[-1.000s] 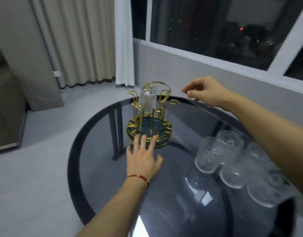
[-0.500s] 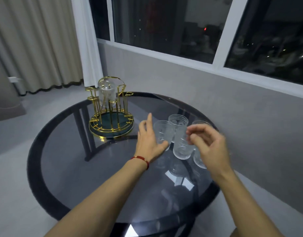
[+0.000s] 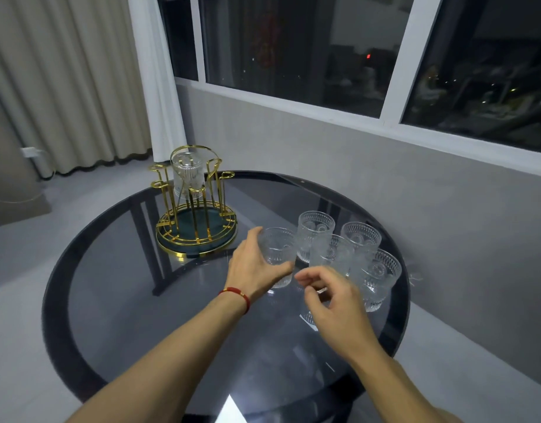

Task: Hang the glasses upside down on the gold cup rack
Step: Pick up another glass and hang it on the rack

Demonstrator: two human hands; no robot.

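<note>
left hand [image 3: 257, 267] wraps a glass [image 3: 276, 254]; right hand [image 3: 327, 296] hovers, fingers loosely curled.

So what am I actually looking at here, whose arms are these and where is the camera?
No machine here: a person wears a camera on the head, looking down at their own arms. The round dark glass table carries a gold cup rack with one glass already hung upside down. Five more clear glasses stand upright at the right. The left hand, with a red wrist cord, has its grip around the nearest glass. The right hand hovers beside it, fingers curled, holding nothing.
</note>
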